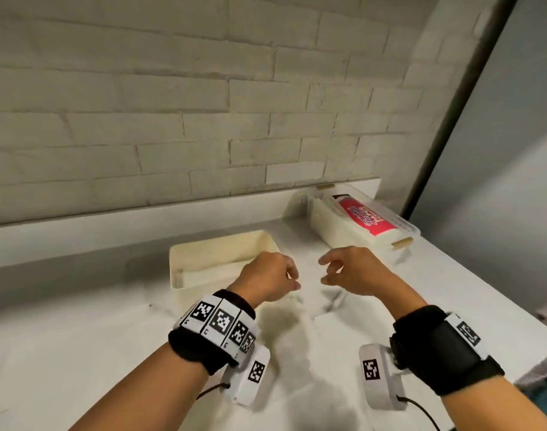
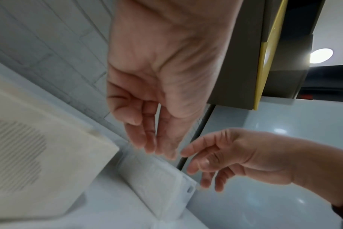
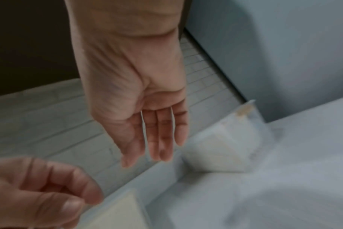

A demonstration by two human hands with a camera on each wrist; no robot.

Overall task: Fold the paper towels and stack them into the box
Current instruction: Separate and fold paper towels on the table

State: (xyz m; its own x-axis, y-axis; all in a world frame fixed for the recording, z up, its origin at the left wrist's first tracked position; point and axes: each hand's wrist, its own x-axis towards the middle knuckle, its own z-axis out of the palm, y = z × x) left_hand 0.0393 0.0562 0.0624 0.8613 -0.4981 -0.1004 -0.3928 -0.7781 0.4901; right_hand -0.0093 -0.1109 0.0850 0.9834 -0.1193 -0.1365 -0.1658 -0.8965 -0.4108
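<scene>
An open cream box (image 1: 203, 248) stands on the white counter just beyond my left hand (image 1: 292, 279). Under both hands a white paper towel (image 1: 328, 334) lies on the counter, faint against the top, with creases near its far edge. My left hand hovers above it, fingers loosely curled and holding nothing (image 2: 159, 148). My right hand (image 1: 326, 270) hovers close beside the left, fingers relaxed and almost straight (image 3: 153, 158), also holding nothing. The two hands are a small gap apart.
A clear lidded container (image 1: 325, 227) with a red-labelled pack of paper towels (image 1: 367, 217) sits at the back right, near the counter's right edge. A white brick wall (image 1: 172, 119) runs behind the counter, and a grey panel (image 1: 499, 181) stands on the right.
</scene>
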